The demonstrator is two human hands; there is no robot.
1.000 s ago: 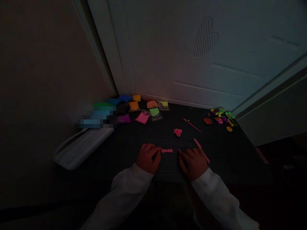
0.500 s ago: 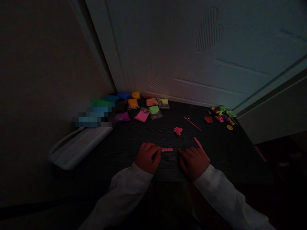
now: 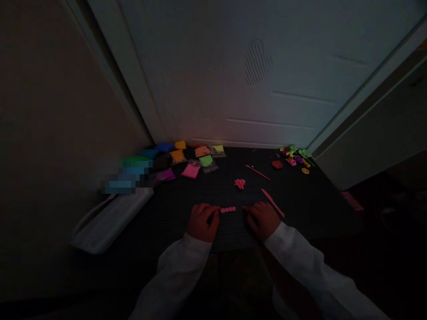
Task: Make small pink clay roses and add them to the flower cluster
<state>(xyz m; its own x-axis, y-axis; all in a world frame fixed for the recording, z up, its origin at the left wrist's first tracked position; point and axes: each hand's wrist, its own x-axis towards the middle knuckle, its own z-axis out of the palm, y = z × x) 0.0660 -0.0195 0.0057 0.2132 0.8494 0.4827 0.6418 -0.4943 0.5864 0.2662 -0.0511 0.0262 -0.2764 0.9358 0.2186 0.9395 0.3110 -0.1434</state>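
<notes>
Your view has swung right since the earlier frame, so the whole tabletop [image 3: 213,195] sits further left in it; both hands and the pink strip look about the same relative to one another. Pink strip [image 3: 228,209], a row of small overlapping discs, lies flat on the dark surface between your hands. Your left hand [image 3: 202,222] is bent, index tip at the strip's left end, thumb apart from the index and lower down. Touching or just beside, too dark to say; can't tell if those fingers grip it. Your right hand [image 3: 265,220] rests loosely curled, released, index tip pointing at the strip's right end with a small gap left. Pink knife [image 3: 272,202] lies slanted just beyond the right hand. Pink flower-like cluster [image 3: 239,183] sits past the strip, roughly centred; thin pink rod [image 3: 257,172] further back, to its right. Red lump [image 3: 277,165] near the pile of small colourful pieces [image 3: 293,155], far right corner. Colour packets, the pink packet [image 3: 191,170] among them, line the back left. Long white object [image 3: 110,222] on your left, near the wall. Poor light, fine detail lost.
</notes>
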